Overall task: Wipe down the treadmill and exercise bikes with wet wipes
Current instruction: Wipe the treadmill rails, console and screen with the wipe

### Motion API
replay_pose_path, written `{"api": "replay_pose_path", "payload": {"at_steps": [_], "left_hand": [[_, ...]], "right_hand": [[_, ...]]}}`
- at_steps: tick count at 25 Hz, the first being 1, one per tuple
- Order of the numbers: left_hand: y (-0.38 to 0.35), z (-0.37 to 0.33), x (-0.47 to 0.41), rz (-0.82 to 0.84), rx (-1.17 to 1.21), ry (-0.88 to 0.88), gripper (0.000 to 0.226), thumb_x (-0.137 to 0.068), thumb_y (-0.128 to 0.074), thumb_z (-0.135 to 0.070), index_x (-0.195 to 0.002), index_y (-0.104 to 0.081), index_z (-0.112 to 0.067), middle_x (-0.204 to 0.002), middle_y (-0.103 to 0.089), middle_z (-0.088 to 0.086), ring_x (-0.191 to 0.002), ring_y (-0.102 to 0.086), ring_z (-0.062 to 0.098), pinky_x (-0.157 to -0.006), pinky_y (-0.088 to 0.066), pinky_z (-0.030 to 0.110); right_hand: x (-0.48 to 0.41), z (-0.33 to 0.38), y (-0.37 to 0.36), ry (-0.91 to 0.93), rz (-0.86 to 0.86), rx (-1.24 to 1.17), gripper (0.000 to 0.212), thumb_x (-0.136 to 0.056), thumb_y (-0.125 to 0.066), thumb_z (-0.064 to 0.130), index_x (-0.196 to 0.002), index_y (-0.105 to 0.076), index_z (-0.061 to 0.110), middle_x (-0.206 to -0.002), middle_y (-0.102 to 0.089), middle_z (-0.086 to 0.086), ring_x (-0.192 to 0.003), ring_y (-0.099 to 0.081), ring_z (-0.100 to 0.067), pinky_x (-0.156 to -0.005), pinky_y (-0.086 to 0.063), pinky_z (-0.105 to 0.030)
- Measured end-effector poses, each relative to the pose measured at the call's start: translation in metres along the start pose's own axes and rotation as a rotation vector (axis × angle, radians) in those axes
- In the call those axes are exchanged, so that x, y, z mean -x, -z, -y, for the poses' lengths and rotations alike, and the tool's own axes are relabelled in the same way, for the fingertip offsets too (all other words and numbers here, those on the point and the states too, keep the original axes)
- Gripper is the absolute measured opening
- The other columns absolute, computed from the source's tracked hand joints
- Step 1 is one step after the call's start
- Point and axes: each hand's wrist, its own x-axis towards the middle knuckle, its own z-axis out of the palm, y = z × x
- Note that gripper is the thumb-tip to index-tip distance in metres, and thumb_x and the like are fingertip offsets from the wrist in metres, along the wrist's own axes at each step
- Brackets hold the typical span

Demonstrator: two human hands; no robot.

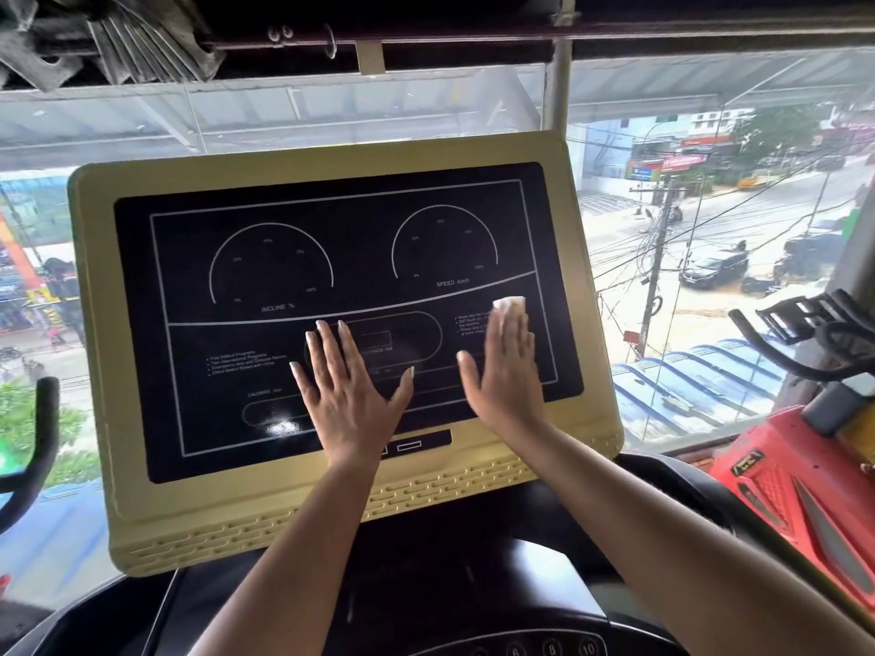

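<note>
the left hand [348, 385] is laid flat, fingers straight and spread, nothing grasped, on the lower middle of the treadmill console [331, 506]. the wet wipe [510, 304] is pressed to the right side of the console, below the speed dial, under the straight, unclenched fingers of the right hand [509, 366]. a red exercise bike [795, 490] is seen right of the console.

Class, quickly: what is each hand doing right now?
Left hand: open, flat on the screen, holding nothing.
Right hand: open, straight fingers pressing a wipe on the screen.
</note>
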Motion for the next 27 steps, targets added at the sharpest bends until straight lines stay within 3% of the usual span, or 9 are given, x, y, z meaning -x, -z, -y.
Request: {"api": "replay_pose_path", "payload": {"at_steps": [2, 4, 7, 10, 13, 16, 20, 24, 27], "left_hand": [[0.000, 0.000, 0.000, -0.006, 0.001, 0.002, 0.104, -0.084, -0.022, -0.080, -0.156, 0.002, -0.010, -0.163, 0.009, 0.011, -0.151, 0.010, 0.024, -0.122, 0.002, 0.050], [0.000, 0.000, 0.000, -0.002, 0.008, 0.004, 0.104, -0.084, -0.022, -0.080, -0.156, 0.003, -0.010, -0.162, 0.011, 0.010, -0.151, 0.010, 0.024, -0.122, 0.004, 0.050], [0.000, 0.000, 0.000, 0.005, 0.006, 0.001, 0.104, -0.085, -0.022, -0.080, -0.156, 0.002, -0.010, -0.163, 0.009, 0.011, -0.151, 0.011, 0.024, -0.122, 0.005, 0.049], [0.001, -0.001, 0.000, 0.010, 0.015, -0.003, 0.103, -0.085, -0.022, -0.080, -0.157, 0.001, -0.010, -0.163, 0.009, 0.010, -0.151, 0.010, 0.023, -0.122, 0.006, 0.048], [0.003, 0.001, -0.001, 0.022, 0.020, -0.013, 0.103, -0.084, -0.022, -0.080, -0.157, 0.000, -0.010, -0.164, 0.006, 0.010, -0.151, 0.009, 0.022, -0.121, 0.011, 0.045], [0.004, 0.005, -0.002, 0.021, 0.042, -0.034, 0.103, -0.084, -0.026, -0.080, -0.157, -0.006, -0.010, -0.164, -0.004, 0.012, -0.152, 0.001, 0.024, -0.120, 0.013, 0.043], [0.005, 0.023, -0.003, 0.008, 0.044, -0.117, 0.099, -0.084, -0.028, -0.079, -0.157, -0.011, -0.015, -0.164, -0.011, 0.009, -0.151, -0.010, 0.023, -0.121, 0.001, 0.041], [0.008, 0.046, -0.007, -0.028, 0.027, -0.238, 0.089, -0.086, -0.032, -0.073, -0.156, -0.022, -0.018, -0.162, -0.021, 0.006, -0.149, -0.020, 0.023, -0.121, -0.009, 0.044], [0.012, 0.063, -0.008, -0.050, 0.026, -0.275, 0.082, -0.088, -0.033, -0.071, -0.154, -0.028, -0.022, -0.161, -0.025, 0.002, -0.149, -0.020, 0.022, -0.121, -0.009, 0.047]], "right_hand": [[-0.001, -0.009, 0.001, 0.129, 0.002, 0.102, 0.080, -0.095, -0.012, 0.057, -0.152, 0.002, 0.003, -0.159, 0.005, -0.020, -0.147, 0.003, -0.030, -0.121, -0.003, -0.040], [-0.007, -0.030, 0.007, 0.108, -0.005, 0.186, 0.080, -0.096, -0.011, 0.056, -0.152, -0.001, 0.001, -0.159, 0.003, -0.019, -0.147, 0.000, -0.029, -0.121, -0.004, -0.039], [-0.019, -0.060, 0.019, 0.015, 0.012, 0.203, 0.081, -0.097, -0.013, 0.057, -0.150, 0.007, 0.000, -0.158, 0.011, -0.018, -0.146, 0.008, -0.027, -0.119, 0.003, -0.037], [-0.030, -0.069, 0.031, -0.119, -0.001, 0.021, 0.081, -0.097, -0.025, 0.055, -0.151, 0.006, 0.003, -0.159, 0.014, -0.014, -0.147, 0.012, -0.025, -0.121, 0.004, -0.038], [-0.035, -0.049, 0.035, -0.150, -0.058, -0.208, 0.075, -0.097, -0.035, 0.048, -0.153, -0.007, 0.006, -0.161, 0.006, -0.009, -0.148, 0.006, -0.020, -0.121, -0.011, -0.043], [-0.028, -0.010, 0.023, -0.005, -0.025, -0.143, 0.078, -0.094, -0.027, 0.053, -0.153, -0.003, 0.007, -0.160, 0.009, -0.007, -0.147, 0.006, -0.018, -0.122, -0.008, -0.040], [-0.011, 0.051, -0.003, 0.233, 0.055, -0.113, 0.076, -0.097, -0.022, 0.053, -0.153, 0.006, 0.009, -0.159, 0.016, -0.007, -0.147, 0.014, -0.016, -0.121, 0.003, -0.033], [0.001, 0.065, -0.015, 0.517, 0.066, 0.012, 0.068, -0.099, -0.026, 0.049, -0.153, -0.012, 0.009, -0.161, -0.005, -0.010, -0.149, 0.001, -0.018, -0.122, -0.009, -0.036], [-0.010, 0.036, -0.009, 0.444, 0.026, 0.104, 0.064, -0.101, -0.019, 0.049, -0.154, -0.011, 0.014, -0.161, -0.005, -0.007, -0.149, -0.003, -0.019, -0.121, -0.014, -0.041]]}}
